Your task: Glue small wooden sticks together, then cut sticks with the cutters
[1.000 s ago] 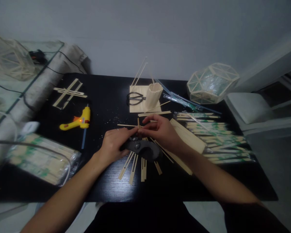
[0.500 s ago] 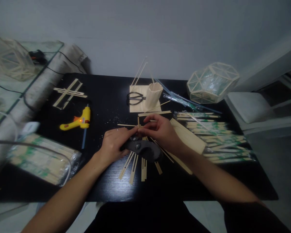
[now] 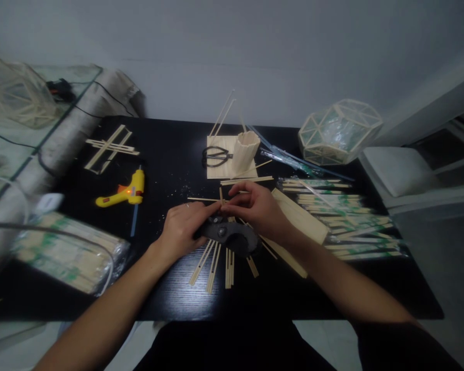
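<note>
Both hands meet at the middle of the black table [image 3: 170,293]. My left hand [image 3: 183,226] is curled, its fingertips pinched on a short thin wooden stick [image 3: 220,196] that stands upright between the hands. My right hand [image 3: 257,206] pinches the same stick from the right, fingers bent. Under the hands lies a black cutter [image 3: 232,237] with rounded handles. Several cut wooden sticks [image 3: 214,263] fan out on the table in front of it.
A yellow glue gun [image 3: 126,193] lies to the left, a bag of chopsticks [image 3: 62,255] at the near left. Behind the hands are black scissors [image 3: 214,156] on a wooden square and a stick cup [image 3: 244,152]. Wrapped chopsticks [image 3: 344,219] and a stick-framed polyhedron [image 3: 338,131] are right.
Almost nothing differs: both hands keep their pinch on the stick, and the black cutter has shifted very slightly under them.
</note>
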`<state>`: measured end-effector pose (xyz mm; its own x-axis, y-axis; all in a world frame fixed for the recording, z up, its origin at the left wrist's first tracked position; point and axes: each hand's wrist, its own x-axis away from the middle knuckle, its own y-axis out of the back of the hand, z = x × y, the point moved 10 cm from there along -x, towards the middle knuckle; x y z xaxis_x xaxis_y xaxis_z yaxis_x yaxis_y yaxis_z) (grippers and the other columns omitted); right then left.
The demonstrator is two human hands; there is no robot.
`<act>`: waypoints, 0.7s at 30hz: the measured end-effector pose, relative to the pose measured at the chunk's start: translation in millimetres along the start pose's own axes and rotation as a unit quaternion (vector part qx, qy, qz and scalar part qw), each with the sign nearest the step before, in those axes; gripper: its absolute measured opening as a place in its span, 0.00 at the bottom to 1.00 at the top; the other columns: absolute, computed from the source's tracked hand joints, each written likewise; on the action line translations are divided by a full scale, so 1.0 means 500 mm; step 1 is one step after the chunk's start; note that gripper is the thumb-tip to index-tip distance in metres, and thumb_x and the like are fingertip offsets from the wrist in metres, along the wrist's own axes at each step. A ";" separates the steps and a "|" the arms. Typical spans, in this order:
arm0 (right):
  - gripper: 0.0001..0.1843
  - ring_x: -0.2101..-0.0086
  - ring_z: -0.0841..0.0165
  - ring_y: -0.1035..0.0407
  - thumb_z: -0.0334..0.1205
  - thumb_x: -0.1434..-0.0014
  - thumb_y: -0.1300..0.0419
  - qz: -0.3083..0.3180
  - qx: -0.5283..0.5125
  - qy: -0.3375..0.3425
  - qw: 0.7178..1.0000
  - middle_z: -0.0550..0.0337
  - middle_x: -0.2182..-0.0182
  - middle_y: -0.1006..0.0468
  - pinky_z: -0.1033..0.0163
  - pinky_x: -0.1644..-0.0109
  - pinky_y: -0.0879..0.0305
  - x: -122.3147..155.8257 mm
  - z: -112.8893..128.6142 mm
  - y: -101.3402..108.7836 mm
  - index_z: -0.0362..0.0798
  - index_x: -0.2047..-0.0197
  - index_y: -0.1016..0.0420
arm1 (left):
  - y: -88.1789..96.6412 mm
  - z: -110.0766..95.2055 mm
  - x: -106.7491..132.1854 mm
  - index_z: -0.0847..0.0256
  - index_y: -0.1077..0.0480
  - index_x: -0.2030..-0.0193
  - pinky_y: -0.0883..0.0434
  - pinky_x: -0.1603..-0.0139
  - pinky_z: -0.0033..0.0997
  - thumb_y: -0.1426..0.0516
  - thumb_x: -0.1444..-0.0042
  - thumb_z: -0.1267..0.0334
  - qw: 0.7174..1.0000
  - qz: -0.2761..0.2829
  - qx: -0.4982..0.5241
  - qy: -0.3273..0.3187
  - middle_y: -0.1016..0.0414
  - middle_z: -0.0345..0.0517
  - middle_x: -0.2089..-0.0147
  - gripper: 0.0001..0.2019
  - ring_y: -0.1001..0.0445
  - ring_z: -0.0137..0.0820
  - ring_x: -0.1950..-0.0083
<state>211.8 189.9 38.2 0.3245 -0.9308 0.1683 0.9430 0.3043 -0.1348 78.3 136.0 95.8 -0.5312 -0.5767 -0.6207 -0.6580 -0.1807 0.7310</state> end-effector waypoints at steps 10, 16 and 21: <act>0.25 0.68 0.65 0.18 0.43 0.55 0.21 -0.019 -0.035 0.003 0.999 0.63 0.71 0.17 0.61 0.60 0.24 0.001 -0.002 -0.002 0.50 0.61 0.31 | 0.004 -0.002 -0.002 0.64 0.30 0.37 0.27 0.66 0.30 0.45 0.41 0.72 1.000 -0.004 0.000 -0.009 0.24 0.43 0.69 0.23 0.23 0.33 0.69; 0.29 0.70 0.67 0.19 0.41 0.59 0.19 -0.022 -0.119 -0.045 0.992 0.65 0.72 0.16 0.63 0.62 0.24 -0.006 -0.023 0.004 0.49 0.61 0.31 | 0.000 0.030 0.000 0.61 0.29 0.36 0.23 0.55 0.33 0.42 0.41 0.70 0.995 0.008 0.067 0.073 0.17 0.50 0.53 0.25 0.17 0.35 0.57; 0.30 0.67 0.66 0.18 0.38 0.62 0.18 -0.002 -0.217 -0.123 0.968 0.61 0.69 0.15 0.60 0.56 0.20 -0.007 -0.060 -0.013 0.47 0.61 0.30 | 0.003 0.076 -0.001 0.60 0.24 0.43 0.23 0.52 0.32 0.30 0.45 0.60 0.965 -0.035 0.158 0.207 0.16 0.49 0.52 0.23 0.18 0.34 0.57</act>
<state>202.3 185.3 9.0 0.3783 -0.8392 0.3908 0.8423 0.1369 -0.5214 57.0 166.3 86.5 -0.2627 -0.8529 -0.4511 -0.8494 -0.0174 0.5275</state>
